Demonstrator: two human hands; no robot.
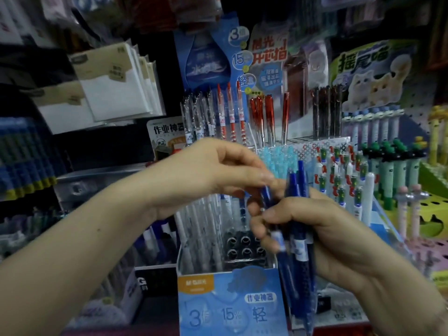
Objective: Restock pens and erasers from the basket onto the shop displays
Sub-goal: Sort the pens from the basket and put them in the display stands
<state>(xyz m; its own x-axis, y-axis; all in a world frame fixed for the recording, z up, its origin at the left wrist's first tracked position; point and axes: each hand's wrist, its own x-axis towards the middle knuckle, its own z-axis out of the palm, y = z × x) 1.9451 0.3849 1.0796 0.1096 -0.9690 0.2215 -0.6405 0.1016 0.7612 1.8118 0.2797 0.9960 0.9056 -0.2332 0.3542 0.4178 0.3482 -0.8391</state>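
Dark blue pens (297,241) stand bunched in the person's right hand (322,229), whose fingers curl round their barrels at about 4 o'clock from the centre of the view, caps up and tips pointing down past the wrist. The left hand (218,175) reaches in from 9 o'clock and pinches the top of one pen (266,197) of the bunch between thumb and fingertips, just beside the right hand's thumb. Directly behind and below both hands sits a light blue display box (230,304) with printed figures on its front; its upper part shows a black grid of round holes (244,246), with clear-barrelled pens (201,229) filling the rows at the left. At 12 o'clock a taller stand carries red-trimmed pens (232,117) and red-capped pens (269,117) under blue and white header cards. At 3 o'clock are novelty pens (339,175) with small figures on top and a card (368,76) showing cats. At 10 o'clock hang packets (114,86) in white and tan. The basket is not in view; motion blur softens the fingers and pen tips
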